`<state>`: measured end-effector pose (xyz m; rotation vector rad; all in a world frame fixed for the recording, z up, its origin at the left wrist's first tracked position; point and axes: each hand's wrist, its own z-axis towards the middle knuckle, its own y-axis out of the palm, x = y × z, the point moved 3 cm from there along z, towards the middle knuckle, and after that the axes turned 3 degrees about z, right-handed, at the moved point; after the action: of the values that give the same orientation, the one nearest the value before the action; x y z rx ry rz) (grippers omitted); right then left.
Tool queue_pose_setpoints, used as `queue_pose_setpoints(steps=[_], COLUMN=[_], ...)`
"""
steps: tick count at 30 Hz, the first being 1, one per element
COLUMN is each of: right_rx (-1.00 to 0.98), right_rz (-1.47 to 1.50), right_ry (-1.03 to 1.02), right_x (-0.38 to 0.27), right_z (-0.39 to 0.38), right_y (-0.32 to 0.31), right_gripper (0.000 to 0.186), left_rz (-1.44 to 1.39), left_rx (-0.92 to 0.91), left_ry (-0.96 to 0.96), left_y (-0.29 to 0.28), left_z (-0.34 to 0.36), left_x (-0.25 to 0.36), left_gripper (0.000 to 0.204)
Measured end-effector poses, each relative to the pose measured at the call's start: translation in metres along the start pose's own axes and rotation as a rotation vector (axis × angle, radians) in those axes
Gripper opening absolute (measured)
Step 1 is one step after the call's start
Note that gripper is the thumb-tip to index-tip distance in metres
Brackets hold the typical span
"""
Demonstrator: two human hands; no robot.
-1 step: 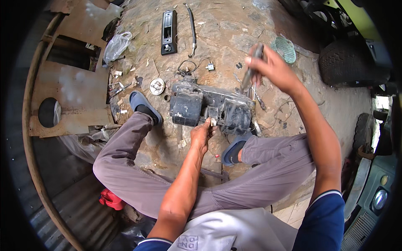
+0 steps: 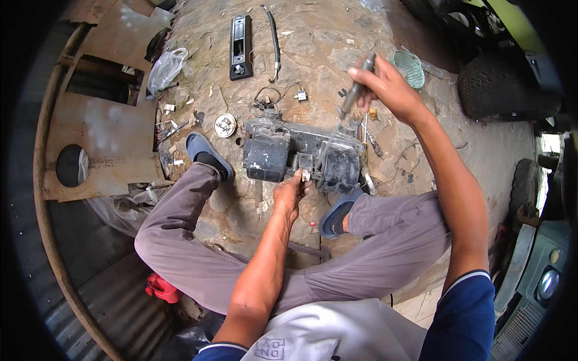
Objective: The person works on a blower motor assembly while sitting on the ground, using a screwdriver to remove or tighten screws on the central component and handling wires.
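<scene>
A dusty black plastic blower housing (image 2: 268, 157) with two rounded drums lies on the ground between my feet. My left hand (image 2: 287, 195) reaches to its front middle, fingers closed at a small pale piece (image 2: 306, 176) between the drums. Above the housing's right end, my right hand (image 2: 385, 90) is wrapped round a grey cylindrical tool (image 2: 354, 93). A thin tip sticks out at the tool's upper end, while its lower end is blurred and points down toward the housing, apart from it. The exact kind of tool cannot be made out.
A black control panel (image 2: 241, 51) and a black hose (image 2: 274, 45) lie beyond the housing. Nearby are a round tin (image 2: 224, 125) of small parts, a screwdriver (image 2: 374, 144) and a green basket (image 2: 409, 69). A tyre (image 2: 509, 90) stands at right, cut sheet metal (image 2: 108, 144) at left.
My right hand has shifted slightly up and left, and the tool in it leans more. The left hand stays at the front of the housing.
</scene>
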<state>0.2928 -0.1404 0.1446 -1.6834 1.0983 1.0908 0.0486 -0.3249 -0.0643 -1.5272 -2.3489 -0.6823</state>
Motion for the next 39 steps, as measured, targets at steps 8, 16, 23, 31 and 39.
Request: queue_pose_setpoints(steps=[8,16,23,31,39], right_rx=[0.05,0.02,0.021,0.001,-0.056], right_rz=[0.055,0.035,0.02,0.021,0.013], right_ry=[0.172,0.219,0.228,0.242,0.229], right_x=[0.092,0.118,0.118,0.119,0.121], right_z=[0.066,0.074,0.075,0.075,0.078], right_y=[0.038,0.062,0.063,0.063,0.06], right_gripper=[0.037,0.043,0.041,0.04,0.045], left_rz=[0.041,0.002,-0.011,-0.002,-0.009], left_rx=[0.012,0.043,0.037,0.034,0.027], left_ry=[-0.004,0.002,-0.005,0.0,0.016], left_y=[-0.001,0.0,0.002,0.0,-0.002], left_z=[-0.005,-0.008,-0.009,-0.006,-0.004], left_x=[0.0,0.002,0.004,0.0,-0.003], left_gripper=[0.036,0.029,0.032,0.031,0.029])
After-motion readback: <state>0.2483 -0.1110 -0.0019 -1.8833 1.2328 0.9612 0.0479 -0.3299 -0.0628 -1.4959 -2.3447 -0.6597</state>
